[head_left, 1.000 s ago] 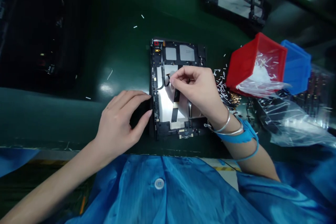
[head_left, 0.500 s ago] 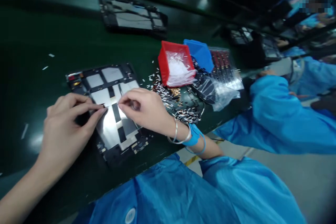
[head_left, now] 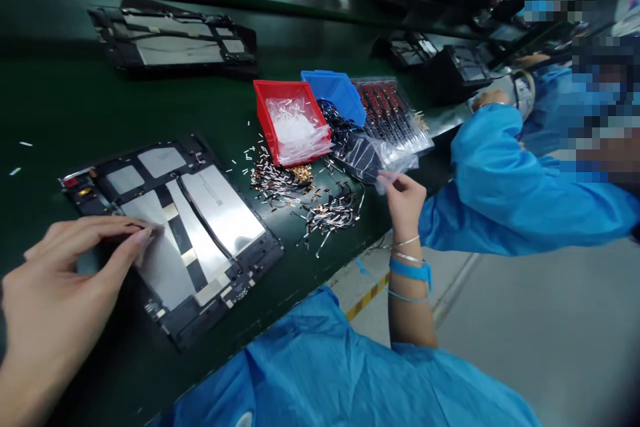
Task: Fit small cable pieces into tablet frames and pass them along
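An opened tablet with silver battery panels and a dark frame lies on the green bench, its back off. Over its left side, my left hand has thumb and forefinger pinched together; a small dark bit shows at the fingertips, too small to name. My right hand pinches the near edge of a clear plastic bag holding dark pieces. Left of that bag are a pile of short cables and a heap of small black, white and gold parts.
A red bin holds white strips in clear plastic, with a blue bin behind it. A clear tray of red and black parts lies beyond. Another opened tablet rests at the back. A co-worker's blue sleeve is at right.
My right hand has left the tablet and moved right to the plastic bag, gripping its edge. My left hand stays pinched over the tablet. The view has shifted right.
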Motion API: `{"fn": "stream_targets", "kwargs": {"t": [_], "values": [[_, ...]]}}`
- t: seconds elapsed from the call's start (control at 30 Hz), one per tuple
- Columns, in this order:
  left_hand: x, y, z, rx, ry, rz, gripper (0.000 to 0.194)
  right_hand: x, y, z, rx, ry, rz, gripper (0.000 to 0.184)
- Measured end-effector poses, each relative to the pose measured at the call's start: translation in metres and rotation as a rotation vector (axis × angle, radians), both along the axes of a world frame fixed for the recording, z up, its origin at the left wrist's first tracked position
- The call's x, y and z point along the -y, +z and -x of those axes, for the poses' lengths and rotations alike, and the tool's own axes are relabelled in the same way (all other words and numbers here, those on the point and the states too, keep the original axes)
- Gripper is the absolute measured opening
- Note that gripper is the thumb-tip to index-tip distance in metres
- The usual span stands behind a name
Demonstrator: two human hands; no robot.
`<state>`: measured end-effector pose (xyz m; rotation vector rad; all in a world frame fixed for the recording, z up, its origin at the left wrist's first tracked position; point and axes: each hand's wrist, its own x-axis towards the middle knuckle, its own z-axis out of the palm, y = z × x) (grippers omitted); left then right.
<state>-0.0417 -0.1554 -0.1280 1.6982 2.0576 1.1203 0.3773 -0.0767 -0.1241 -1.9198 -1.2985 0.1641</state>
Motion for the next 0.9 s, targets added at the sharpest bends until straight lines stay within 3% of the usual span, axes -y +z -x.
{"fn": "stream_targets", "kwargs": {"t": [0.1, 0.27, 0.47, 0.57, 0.7, 0.83, 0.87, 0.9], "values": [[0.001, 0.010, -0.007, 0.058, 0.023, -0.026, 0.018, -0.013, -0.001, 0.005, 0.101, 0.015, 0.118, 0.023], [0.002, 0.026, -0.015, 0.075, 0.046, 0.108, 0.014, -0.014, -0.001, 0.010, 0.192, -0.031, 0.124, 0.018], [-0.001, 0.025, -0.010, 0.054, -0.084, 0.094, 0.017, -0.020, -0.001, 0.004, 0.266, -0.043, 0.186, 0.012], [-0.001, 0.025, -0.007, 0.078, -0.111, 0.116, 0.019, -0.023, -0.005, 0.002, 0.209, -0.037, 0.071, 0.008], [-0.001, 0.025, -0.007, 0.090, -0.110, 0.108, 0.019, -0.011, -0.006, 0.004, 0.084, -0.108, -0.203, 0.006], [-0.001, 0.024, -0.008, 0.106, -0.098, 0.101, 0.017, 0.018, 0.013, 0.038, 0.060, -0.236, -0.684, 0.022], [-0.001, 0.024, -0.008, 0.108, -0.095, 0.102, 0.016, 0.026, 0.020, 0.055, 0.021, -0.169, -0.753, 0.022], [-0.001, 0.024, -0.008, 0.108, -0.093, 0.103, 0.016, 0.031, 0.027, 0.074, -0.062, 0.057, -0.529, 0.018]]}}
